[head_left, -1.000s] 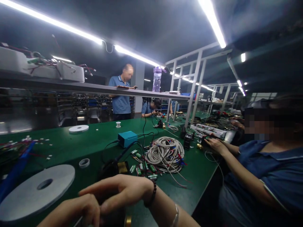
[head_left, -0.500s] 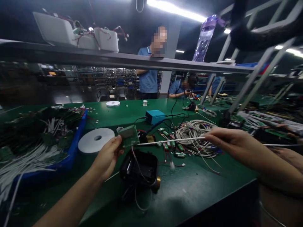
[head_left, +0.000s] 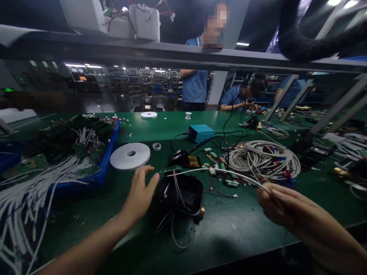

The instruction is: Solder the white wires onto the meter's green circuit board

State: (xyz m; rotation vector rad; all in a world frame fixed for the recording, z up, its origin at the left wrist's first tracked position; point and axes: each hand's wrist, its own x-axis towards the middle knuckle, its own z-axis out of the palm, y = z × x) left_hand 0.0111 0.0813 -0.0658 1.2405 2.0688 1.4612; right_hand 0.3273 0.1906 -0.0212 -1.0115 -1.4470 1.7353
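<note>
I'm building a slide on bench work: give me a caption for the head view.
Right hand holding a white cable above a green bench, left hand open beside a black housing.

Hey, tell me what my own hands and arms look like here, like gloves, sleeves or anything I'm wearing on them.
Your left hand and right hand are both ungloved, and no sleeve shows on either visible forearm. No ring or watch shows on the left. The right wrist is partly shadowed, so I can't rule out something worn there.
</note>
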